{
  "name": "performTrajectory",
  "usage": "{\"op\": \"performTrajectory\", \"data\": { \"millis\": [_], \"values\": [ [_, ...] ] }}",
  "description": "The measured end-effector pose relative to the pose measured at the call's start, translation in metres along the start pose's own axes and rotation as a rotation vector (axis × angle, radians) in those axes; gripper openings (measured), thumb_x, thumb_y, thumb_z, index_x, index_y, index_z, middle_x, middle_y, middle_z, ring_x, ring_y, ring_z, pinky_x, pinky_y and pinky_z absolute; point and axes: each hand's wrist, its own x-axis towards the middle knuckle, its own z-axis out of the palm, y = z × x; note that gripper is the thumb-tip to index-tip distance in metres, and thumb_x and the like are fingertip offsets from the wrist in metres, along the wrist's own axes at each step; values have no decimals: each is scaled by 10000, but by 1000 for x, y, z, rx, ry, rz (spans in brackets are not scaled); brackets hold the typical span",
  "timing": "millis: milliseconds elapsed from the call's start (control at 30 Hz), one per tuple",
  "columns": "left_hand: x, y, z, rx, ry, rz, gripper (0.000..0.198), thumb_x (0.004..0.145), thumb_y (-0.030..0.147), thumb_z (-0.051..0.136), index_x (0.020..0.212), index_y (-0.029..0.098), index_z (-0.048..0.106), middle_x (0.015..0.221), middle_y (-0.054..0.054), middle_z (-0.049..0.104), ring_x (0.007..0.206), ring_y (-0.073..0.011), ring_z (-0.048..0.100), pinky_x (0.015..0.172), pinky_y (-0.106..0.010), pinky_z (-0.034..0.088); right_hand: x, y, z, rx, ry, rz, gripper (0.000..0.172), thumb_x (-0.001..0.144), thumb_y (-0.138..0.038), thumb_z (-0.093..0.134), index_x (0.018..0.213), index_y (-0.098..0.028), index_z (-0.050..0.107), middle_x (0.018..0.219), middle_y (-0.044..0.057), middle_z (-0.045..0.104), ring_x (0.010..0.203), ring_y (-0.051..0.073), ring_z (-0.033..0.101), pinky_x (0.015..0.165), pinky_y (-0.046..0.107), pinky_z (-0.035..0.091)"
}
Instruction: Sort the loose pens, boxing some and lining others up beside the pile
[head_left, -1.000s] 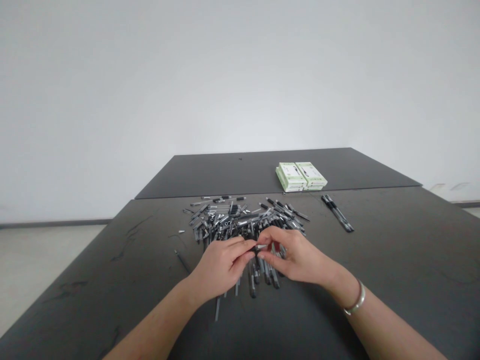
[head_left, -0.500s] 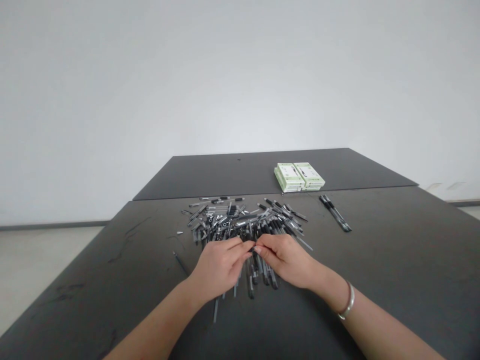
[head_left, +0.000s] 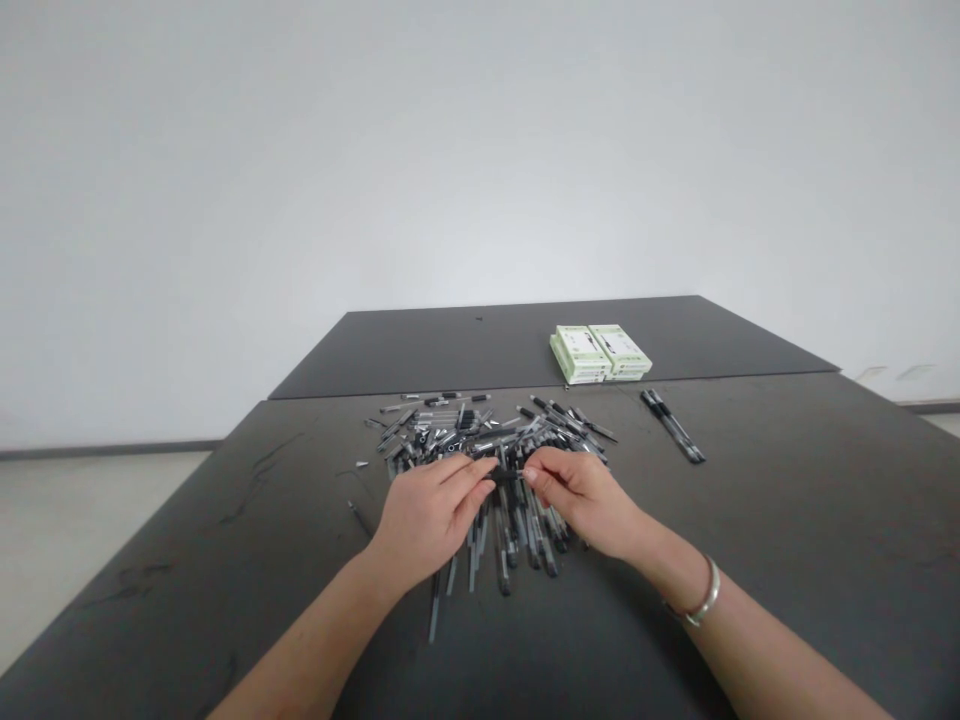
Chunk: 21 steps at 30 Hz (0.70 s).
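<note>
My left hand (head_left: pixel 429 520) and my right hand (head_left: pixel 581 502) meet over a large heap of disassembled black-and-clear pens and pen parts (head_left: pixel 480 445). Between their fingertips is a small dark pen part (head_left: pixel 508 476), pinched from both sides. Its exact kind is hard to tell at this size. Several pen barrels fan out beneath and in front of my hands, and my palms hide part of the heap. A metal bangle (head_left: pixel 703 598) circles my right wrist.
A neat row of black pens (head_left: pixel 671 426) lies right of the heap. Behind it, green-and-white boxes (head_left: pixel 598 353) stand stacked on a second dark table (head_left: pixel 450 350), which abuts the scuffed front table (head_left: pixel 187 560). A single pen (head_left: pixel 360 518) lies left of the heap.
Both hands have shifted slightly farther up over the heap, with the pinched part held a little higher. The heap, boxes and row of pens stay in place.
</note>
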Motion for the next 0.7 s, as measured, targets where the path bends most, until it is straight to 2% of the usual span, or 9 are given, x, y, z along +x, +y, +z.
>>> {"op": "performTrajectory", "data": {
  "millis": [167, 267, 400, 567, 700],
  "values": [
    [1, 3, 2, -44, -65, 11, 273, 985, 280, 458, 1122, 171, 668, 899, -43, 724, 771, -154, 685, 665, -248, 524, -1, 0, 2, -61, -6, -48, 299, 973, -318, 437, 732, -174, 538, 602, -42, 478, 556, 92, 417, 542, 213, 320],
    [0, 4, 5, -80, -53, 10, 247, 981, 261, 463, 1058, 170, 679, 861, -43, 717, 754, -144, 676, 665, -233, 515, -1, -2, 3, -47, -1, -46, 301, 965, -314, 445, 719, -171, 542, 602, -40, 479, 556, 93, 414, 541, 214, 320],
    [-2, 4, 8, -68, 12, 24, 211, 968, 237, 486, 1005, 159, 678, 829, -43, 712, 716, -153, 662, 646, -247, 504, 0, -3, 6, 66, -38, 50, 346, 956, -365, 442, 669, -179, 498, 580, -40, 465, 542, 96, 408, 514, 212, 318],
    [-3, 5, 9, -12, 20, 40, 195, 959, 241, 501, 995, 155, 672, 815, -39, 707, 694, -172, 659, 627, -277, 507, 1, -3, 8, 217, -95, 167, 377, 944, -441, 436, 659, -193, 450, 556, -54, 412, 508, 95, 364, 474, 214, 296],
    [-2, 3, 8, -19, 17, 45, 193, 960, 232, 497, 998, 154, 670, 848, -44, 714, 724, -173, 672, 646, -276, 516, 1, -5, 5, 84, -95, 75, 320, 968, -381, 410, 728, -185, 487, 621, -37, 465, 569, 102, 412, 529, 218, 318]
  ]
}}
